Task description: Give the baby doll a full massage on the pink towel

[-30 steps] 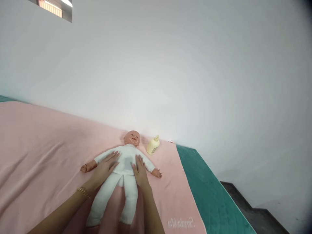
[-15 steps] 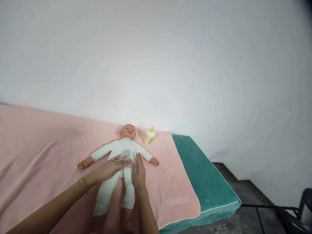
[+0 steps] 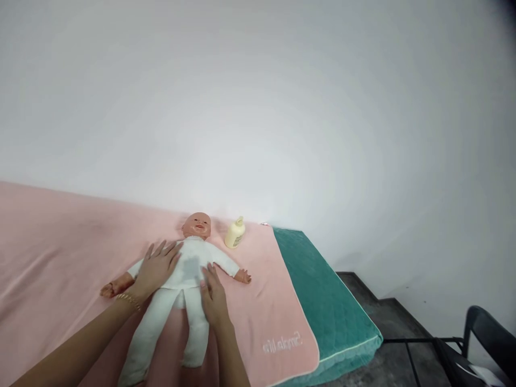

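Observation:
A baby doll (image 3: pixel 195 263) in a white suit lies face up on a pink blanket (image 3: pixel 278 306), its arms spread. My left hand (image 3: pixel 157 267), a bracelet at its wrist, lies with fingers spread over the doll's shoulder and upper arm on the left side of the view. Along the other side of the doll's torso rests my right hand (image 3: pixel 213 298), fingers extended and apart. A grey patch shows on the doll's chest between my hands. Just right of the doll's head stands a pale yellow pump bottle (image 3: pixel 235 233), touched by neither hand.
The blanket covers part of a green mattress (image 3: pixel 322 285), whose edge runs down the right. Behind it rises a white wall (image 3: pixel 258 107). A black chair (image 3: pixel 486 328) stands at the lower right, near a dark metal bar and grey floor.
My left hand has moved from the doll's belly up and left to its shoulder. My right hand remains by its side. The view has shifted, so the doll and bottle appear farther left.

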The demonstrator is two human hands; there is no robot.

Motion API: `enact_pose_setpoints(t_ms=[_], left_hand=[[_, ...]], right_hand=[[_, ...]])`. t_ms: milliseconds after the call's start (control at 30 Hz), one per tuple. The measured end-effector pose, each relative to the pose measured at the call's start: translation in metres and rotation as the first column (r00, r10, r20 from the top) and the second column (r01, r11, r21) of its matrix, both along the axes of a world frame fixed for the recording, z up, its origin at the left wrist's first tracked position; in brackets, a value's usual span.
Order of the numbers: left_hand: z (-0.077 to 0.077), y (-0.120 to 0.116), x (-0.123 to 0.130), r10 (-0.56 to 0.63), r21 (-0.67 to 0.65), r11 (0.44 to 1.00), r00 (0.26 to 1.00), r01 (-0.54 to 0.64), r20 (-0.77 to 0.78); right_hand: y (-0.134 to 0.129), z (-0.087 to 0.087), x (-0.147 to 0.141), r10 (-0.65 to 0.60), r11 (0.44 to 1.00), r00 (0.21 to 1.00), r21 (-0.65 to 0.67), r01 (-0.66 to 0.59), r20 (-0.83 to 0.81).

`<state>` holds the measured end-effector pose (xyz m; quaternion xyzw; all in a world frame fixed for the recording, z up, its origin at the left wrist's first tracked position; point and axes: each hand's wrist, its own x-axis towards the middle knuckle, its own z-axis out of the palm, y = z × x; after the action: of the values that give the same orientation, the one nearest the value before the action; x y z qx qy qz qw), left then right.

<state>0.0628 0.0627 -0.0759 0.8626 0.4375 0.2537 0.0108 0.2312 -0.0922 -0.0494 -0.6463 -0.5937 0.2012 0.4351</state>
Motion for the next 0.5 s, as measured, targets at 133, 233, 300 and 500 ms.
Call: enact_pose_setpoints(t_ms=[133,233,300,500], left_hand=[[-0.010,-0.005,-0.012,0.067,0.110,0.992,0.998,-0.067,0.004],[-0.020,-0.015,-0.022,0.016,0.289,0.957,0.999,-0.003,-0.041],[-0.024,-0.023,-0.027,0.019,0.354,0.935,0.998,0.001,-0.052],[-0.023,-0.039,-0.033,0.069,0.413,0.910,0.997,-0.046,-0.042]], right_hand=[[0.003,0.015,-0.008,0.201,0.979,0.971,0.004,-0.203,0.133],[0.011,0.021,-0.014,0.372,0.927,0.904,-0.031,-0.374,0.210],[0.020,0.023,-0.014,0.444,0.895,0.862,-0.073,-0.440,0.244],[0.051,0.031,-0.001,0.466,0.885,0.836,-0.176,-0.432,0.291]])
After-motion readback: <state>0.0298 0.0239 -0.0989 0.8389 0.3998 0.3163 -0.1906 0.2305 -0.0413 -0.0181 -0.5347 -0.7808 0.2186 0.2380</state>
